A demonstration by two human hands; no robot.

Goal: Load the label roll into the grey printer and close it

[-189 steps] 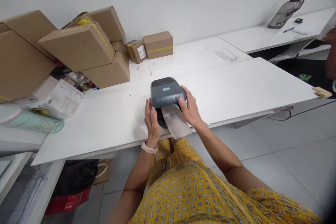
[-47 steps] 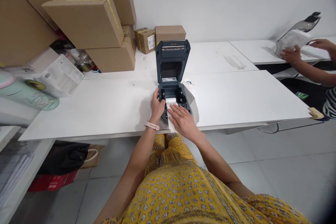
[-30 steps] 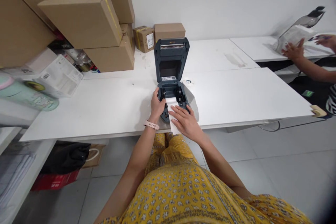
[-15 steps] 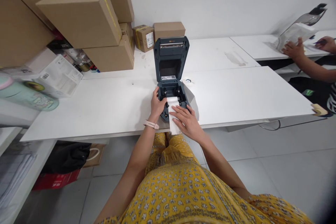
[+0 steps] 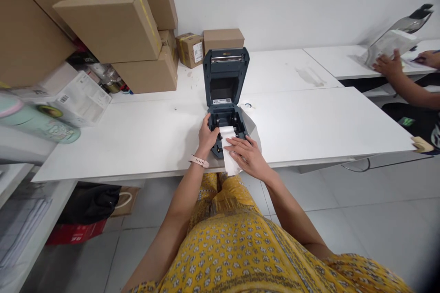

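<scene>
Wearing yellow, touched with pink

The person is wearing a yellow garment (image 5: 233, 242) printed with small pale flowers. A patterned stripe (image 5: 289, 252) is slanting down the front. Matching sleeves (image 5: 364, 268) are leaving the forearms (image 5: 180, 206), left hand (image 5: 207, 138) and right hand (image 5: 250, 156) bare. Yellow cloth is covering the legs (image 5: 208, 185). A pale pink strap (image 5: 198, 161) with dark slots is circling the left wrist.

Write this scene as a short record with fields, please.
Device: dark machine, lid raised
Paper: white strip running out the machine's front
Left hand: against the machine's left side
Right hand: spread over the strip
Left wrist: pale pink band
Behind: labelled carton, longer carton
Far right: another person's hand against pale package
</scene>
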